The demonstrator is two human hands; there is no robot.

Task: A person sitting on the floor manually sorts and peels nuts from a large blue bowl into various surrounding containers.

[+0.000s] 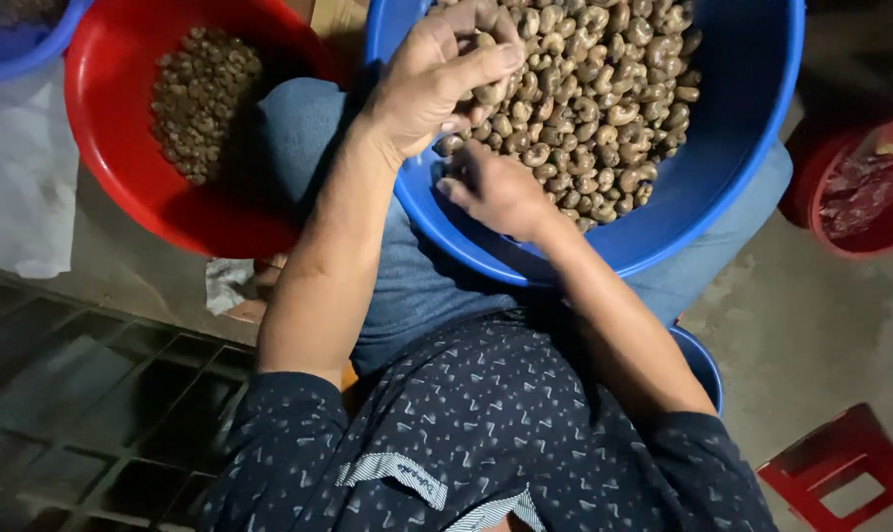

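A big blue basin (742, 118) rests on my lap, heaped with pale curved cashew nuts (604, 99). My left hand (436, 74) hovers over the near left side of the heap, its fingers closed around a few nuts. Just below it, my right hand (496, 187) lies low inside the basin at the edge of the heap, fingers curled among the nuts; what it holds is hidden. A red basin (121, 167) to my left holds a smaller pile of darker nuts (205, 99).
Another blue tub (18, 39) sits at the top left above white cloth (23, 187). A red bucket (860, 187) stands at the right, a red stool (840, 473) at the bottom right. A dark grated floor (82, 394) lies to the lower left.
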